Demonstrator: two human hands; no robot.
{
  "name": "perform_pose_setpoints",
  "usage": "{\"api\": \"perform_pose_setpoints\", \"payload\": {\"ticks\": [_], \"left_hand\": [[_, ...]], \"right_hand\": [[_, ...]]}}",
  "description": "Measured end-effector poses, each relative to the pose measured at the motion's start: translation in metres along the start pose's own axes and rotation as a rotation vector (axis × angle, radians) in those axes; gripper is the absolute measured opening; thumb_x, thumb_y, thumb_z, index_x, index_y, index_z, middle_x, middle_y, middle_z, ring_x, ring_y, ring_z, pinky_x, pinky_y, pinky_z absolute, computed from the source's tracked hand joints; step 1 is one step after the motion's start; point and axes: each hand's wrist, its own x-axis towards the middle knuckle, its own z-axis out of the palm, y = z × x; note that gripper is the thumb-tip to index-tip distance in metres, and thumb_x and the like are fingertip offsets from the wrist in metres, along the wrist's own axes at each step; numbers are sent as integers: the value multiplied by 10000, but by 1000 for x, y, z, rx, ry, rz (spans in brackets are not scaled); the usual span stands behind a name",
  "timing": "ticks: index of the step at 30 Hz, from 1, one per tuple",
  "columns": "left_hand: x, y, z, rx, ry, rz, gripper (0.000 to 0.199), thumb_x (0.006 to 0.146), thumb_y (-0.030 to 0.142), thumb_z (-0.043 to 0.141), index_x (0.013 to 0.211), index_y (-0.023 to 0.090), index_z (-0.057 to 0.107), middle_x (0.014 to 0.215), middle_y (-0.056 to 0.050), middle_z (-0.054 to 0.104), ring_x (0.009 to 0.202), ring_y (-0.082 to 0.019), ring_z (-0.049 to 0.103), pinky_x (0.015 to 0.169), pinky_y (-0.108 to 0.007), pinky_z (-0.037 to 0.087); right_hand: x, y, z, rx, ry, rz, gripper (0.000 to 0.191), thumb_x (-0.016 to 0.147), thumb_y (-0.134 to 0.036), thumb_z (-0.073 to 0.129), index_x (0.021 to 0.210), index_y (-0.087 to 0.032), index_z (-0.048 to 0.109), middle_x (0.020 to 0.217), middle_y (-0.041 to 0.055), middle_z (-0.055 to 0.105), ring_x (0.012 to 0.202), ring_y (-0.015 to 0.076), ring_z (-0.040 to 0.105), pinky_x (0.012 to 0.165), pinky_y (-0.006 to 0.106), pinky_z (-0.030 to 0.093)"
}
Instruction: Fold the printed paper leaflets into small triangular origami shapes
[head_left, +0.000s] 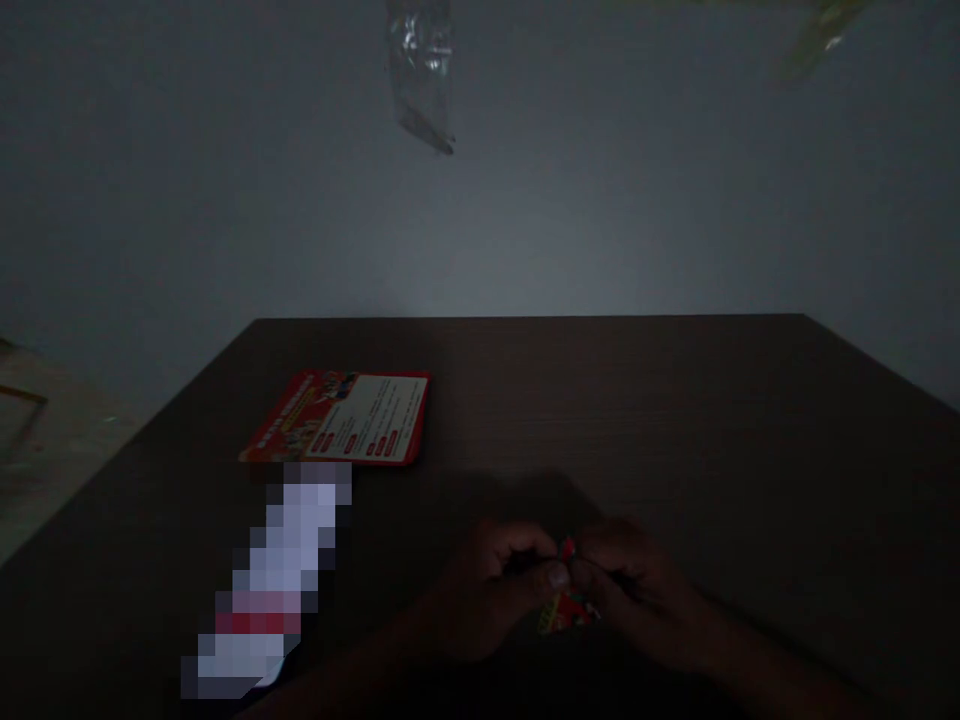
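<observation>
A small red packet [572,612] with yellow print is pinched between my two hands low over the table. My left hand [499,590] is closed, with thumb and forefinger gripping its upper edge. Opposite it, my right hand [641,585] is closed on the same edge, its fingertips close to the left ones. A bit of red shows above the fingertips, while the lower part of the packet hangs below the thumbs. Dim light hides the other fingers, and I cannot tell whether the packet is torn.
On the dark wooden table [615,390], a red box-like item [375,420] with a white printed panel lies at the back left. Nearer stands a bright, pixel-blurred oblong [277,570], left of my hands. A clear plastic bag [421,80] hangs against the grey wall [600,180].
</observation>
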Motion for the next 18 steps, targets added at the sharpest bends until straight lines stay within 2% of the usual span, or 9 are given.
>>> {"api": "perform_pose_setpoints", "payload": {"ticks": [5, 9, 14, 18], "left_hand": [[1, 1, 2, -130, 94, -22, 279, 801, 394, 615, 744, 121, 599, 674, -10, 540, 629, -109, 481, 571, -222, 349], [2, 2, 4, -181, 96, -38, 287, 795, 401, 626, 751, 119, 596, 679, -19, 561, 624, -111, 503, 577, -224, 371], [1, 1, 3, -166, 152, -52, 331, 801, 446, 610, 751, 120, 580, 619, 8, 526, 539, -81, 449, 512, -202, 338], [2, 1, 1, -146, 164, -53, 361, 796, 482, 600, 772, 123, 569, 631, 12, 514, 536, -81, 445, 497, -199, 343]], "right_hand": [[-1, 6, 1, 12, -30, 19, 272, 860, -214, 442, 593, -180, 398, 539, -58, 315, 478, 64, 311, 479, 204, 244], [-6, 9, 2, -35, -26, 60, 261, 857, -201, 458, 598, -171, 437, 543, -59, 319, 481, 64, 306, 481, 211, 239], [-5, 4, -1, 33, -37, 53, 295, 903, -273, 427, 636, -166, 495, 548, -58, 319, 481, 68, 300, 470, 207, 243], [-2, 1, 0, -12, -41, 69, 341, 920, -293, 382, 647, -161, 539, 539, -41, 360, 471, 77, 320, 463, 214, 259]]}}
